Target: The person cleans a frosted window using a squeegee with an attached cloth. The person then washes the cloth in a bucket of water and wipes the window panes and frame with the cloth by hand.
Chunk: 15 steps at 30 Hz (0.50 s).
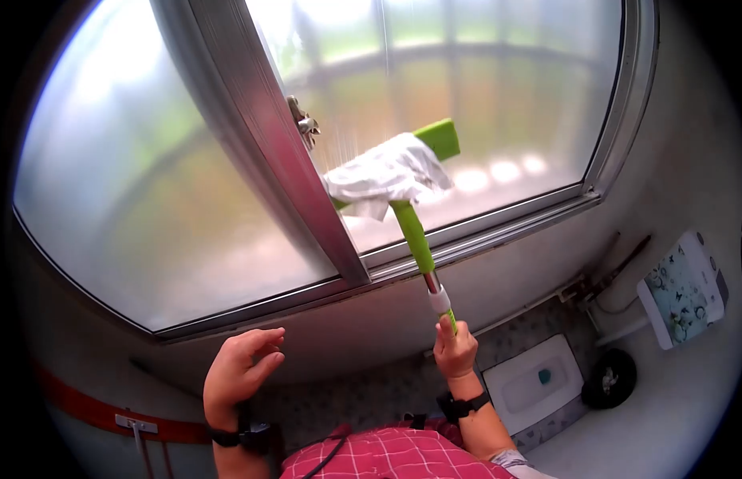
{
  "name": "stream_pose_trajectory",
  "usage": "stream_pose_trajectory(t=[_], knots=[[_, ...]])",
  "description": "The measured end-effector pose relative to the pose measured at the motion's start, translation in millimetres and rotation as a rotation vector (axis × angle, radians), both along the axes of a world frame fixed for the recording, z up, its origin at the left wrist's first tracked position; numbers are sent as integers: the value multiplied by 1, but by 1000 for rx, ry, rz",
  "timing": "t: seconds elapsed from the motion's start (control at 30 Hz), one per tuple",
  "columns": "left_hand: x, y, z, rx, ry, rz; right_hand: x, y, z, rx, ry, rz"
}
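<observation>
Near the centre of the frame, a green wiper (412,235) stands tilted in front of the right-hand glass pane (499,88), its head slanting up toward the right. A crumpled white cloth (395,168) is draped over that head, leaving the green upper right end bare; whether the cloth presses on the glass I cannot tell. The handle runs down through a short metal section and a white collar (440,300) to the right hand (455,350), lower right of centre, whose fingers are wrapped around the grip, one digit lying up along it. The left hand (245,363), at the lower left, holds nothing, its fingers loosely bent and the thumb apart from them, below the metal window frame (267,136). A metal latch (305,124) sits on the upright of the frame, above the left end of the cloth. At the lower right, a white squat toilet (505,419) is set in the floor, with a black bin (630,375) just beside it and a patterned white box (682,289) on the wall above
</observation>
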<state>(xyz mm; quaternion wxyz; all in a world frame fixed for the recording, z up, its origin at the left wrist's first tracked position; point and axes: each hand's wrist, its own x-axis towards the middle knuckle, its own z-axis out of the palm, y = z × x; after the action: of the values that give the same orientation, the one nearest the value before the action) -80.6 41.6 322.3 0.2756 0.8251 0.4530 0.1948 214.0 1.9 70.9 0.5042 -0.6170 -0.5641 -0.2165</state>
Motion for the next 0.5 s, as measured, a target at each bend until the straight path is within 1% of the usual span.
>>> stream_pose_trajectory(t=[0.03, 0.1, 0.2, 0.23, 0.3, 0.33, 0.4, 0.43, 0.47, 0.5], knots=[[4, 2, 0, 8, -7, -30, 2, 11, 15, -4, 0, -5], [7, 2, 1, 18, -18, -59, 3, 28, 39, 98, 35, -4], [5, 1, 3, 33, -36, -76, 2, 31, 30, 99, 43, 22], [-2, 0, 0, 30, -50, -34, 4, 27, 22, 102, 29, 19], [-15, -5, -7, 9, -74, 49, 9, 6, -9, -2, 37, -10], [-24, -7, -12, 19, -90, 45, 13, -7, -29, -44, 34, -19], [-43, -11, -25, -56, -101, 150, 22, -36, -62, -134, 43, -29], [-51, -12, -30, -50, -108, 146, 25, -52, -71, -217, 26, -49], [-59, -13, -34, -112, -103, 196, 28, -64, -85, -258, 21, -78], [-62, -13, -37, -174, -98, 247, 27, -67, -84, -270, 25, -91]])
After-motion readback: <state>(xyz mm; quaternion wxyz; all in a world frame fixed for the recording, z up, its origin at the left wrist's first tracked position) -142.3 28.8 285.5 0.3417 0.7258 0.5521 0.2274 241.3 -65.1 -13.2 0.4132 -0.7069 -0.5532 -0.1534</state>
